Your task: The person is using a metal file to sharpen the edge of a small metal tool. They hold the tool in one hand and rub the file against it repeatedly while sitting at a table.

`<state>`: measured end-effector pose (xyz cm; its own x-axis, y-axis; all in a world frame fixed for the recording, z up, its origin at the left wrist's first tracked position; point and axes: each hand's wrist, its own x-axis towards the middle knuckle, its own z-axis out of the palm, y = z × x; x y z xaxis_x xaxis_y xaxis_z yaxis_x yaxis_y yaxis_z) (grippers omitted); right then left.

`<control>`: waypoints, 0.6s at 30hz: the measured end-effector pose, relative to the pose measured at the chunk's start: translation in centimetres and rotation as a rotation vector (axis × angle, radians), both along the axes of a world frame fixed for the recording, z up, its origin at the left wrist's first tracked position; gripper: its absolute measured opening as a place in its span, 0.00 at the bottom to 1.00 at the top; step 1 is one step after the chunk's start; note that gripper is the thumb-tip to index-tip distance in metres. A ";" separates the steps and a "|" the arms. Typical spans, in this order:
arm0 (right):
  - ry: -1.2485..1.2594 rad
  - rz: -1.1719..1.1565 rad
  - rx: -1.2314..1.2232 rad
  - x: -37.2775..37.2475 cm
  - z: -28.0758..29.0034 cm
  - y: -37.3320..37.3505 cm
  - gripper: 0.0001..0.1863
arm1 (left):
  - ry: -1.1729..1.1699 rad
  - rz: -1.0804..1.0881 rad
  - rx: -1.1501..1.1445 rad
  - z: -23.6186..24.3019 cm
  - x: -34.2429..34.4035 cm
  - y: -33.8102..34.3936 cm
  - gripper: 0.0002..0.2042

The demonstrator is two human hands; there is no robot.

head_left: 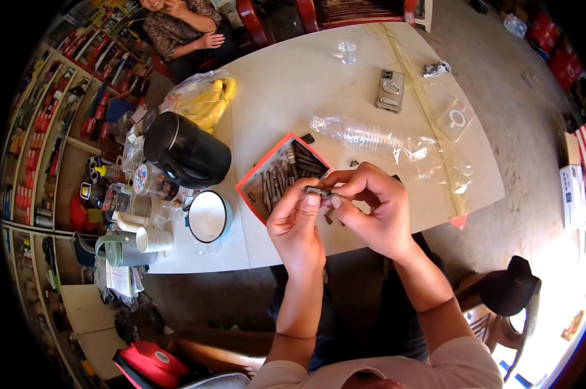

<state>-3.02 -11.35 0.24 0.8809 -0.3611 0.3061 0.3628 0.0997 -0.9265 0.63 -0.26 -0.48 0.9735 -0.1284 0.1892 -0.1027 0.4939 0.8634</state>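
A small dark metallic piece (319,192) is pinched between my two hands, just over the near right corner of an open box. My left hand (296,230) grips it between thumb and index finger. From the other side, my right hand (380,207) holds the piece's right end with closed fingertips. The red-edged box (266,158) contains many dark, narrow rod-like pieces (277,185), partly covered by my left hand. A few small dark bits (328,220) lie on the table beside and beneath my hands. The exact kind of the held piece cannot be made out.
On the pale table (273,97) stand a black kettle (186,149), a white bowl (209,217), a mug (154,239) and bagged bananas (209,104). Rightward lie clear plastic cups (364,135) and a phone (389,91). A glass (347,52) and a seated person (183,32) are beyond.
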 end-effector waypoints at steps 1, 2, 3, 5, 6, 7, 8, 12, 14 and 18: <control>-0.009 -0.009 0.020 0.0 0.1 0.2 0.06 | -0.021 0.024 0.018 -0.5 0.0 -0.1 0.10; -0.017 -0.018 0.040 0.0 0.4 0.4 0.06 | -0.043 0.047 0.036 -0.7 -0.1 -0.1 0.10; -0.026 -0.028 0.061 0.0 0.5 0.7 0.06 | -0.086 0.076 0.071 -0.7 -0.1 0.0 0.11; -0.039 -0.032 0.047 0.1 0.4 0.7 0.06 | -0.171 0.121 0.140 -0.4 -0.2 -0.1 0.11; -0.046 -0.034 0.041 0.1 0.3 0.6 0.06 | -0.136 0.097 0.086 -0.5 -0.3 -0.1 0.11; -0.040 -0.030 0.030 0.1 0.2 0.6 0.06 | -0.106 0.076 0.033 -0.5 -0.3 -0.1 0.11; -0.035 -0.027 0.020 0.0 0.1 0.5 0.06 | -0.076 0.056 -0.020 -0.4 -0.2 -0.1 0.11; -0.056 -0.004 -0.022 -0.3 0.4 0.4 0.09 | -0.088 0.062 -0.017 -0.5 -0.2 -0.2 0.12; -0.083 -0.012 -0.017 -0.1 0.3 0.6 0.09 | -0.167 0.121 0.058 -0.2 -0.2 -0.2 0.10; -0.071 0.045 0.094 -0.2 0.4 0.7 0.09 | -0.070 0.017 -0.087 0.3 -0.1 0.3 0.10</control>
